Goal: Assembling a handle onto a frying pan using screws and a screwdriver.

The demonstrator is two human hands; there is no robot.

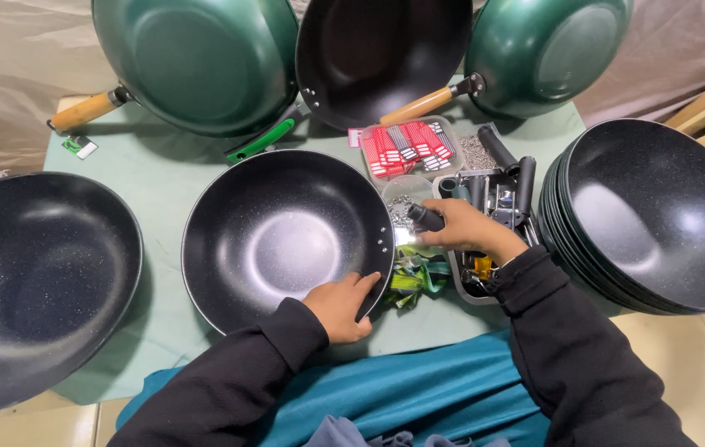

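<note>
Both black-sleeved arms are extended forward over a green-covered tabletop [162, 178]. The left hand [340, 306] is laid palm down on the near right rim of a handleless black pan [286, 236], its fingers curled over the edge and gripping it. The right hand [468, 232] is raised just to the right of that pan and is closed around a short black handle piece [425, 218], which is pointed left toward the pan's rim, close to two small rivet holes in the wall.

The pan is seen lying upright at the centre of the tabletop, directly ahead of the person. Its inside is dark, speckled and glossy, with a bright reflection in the flat bottom.

Below the right hand a grey tray [497, 186] of black handles and metal fittings is set, with a clear tub of small screws [402, 203] beside it and a clear box of red and white packets [406, 145] behind. A stack of black pans [659, 211] is placed at the right edge, and another black pan [38, 281] at the left. Three finished pans with handles, two of them green on the outside [199, 62], are propped along the far edge. A teal cloth [418, 389] is spread across the person's lap.
</note>
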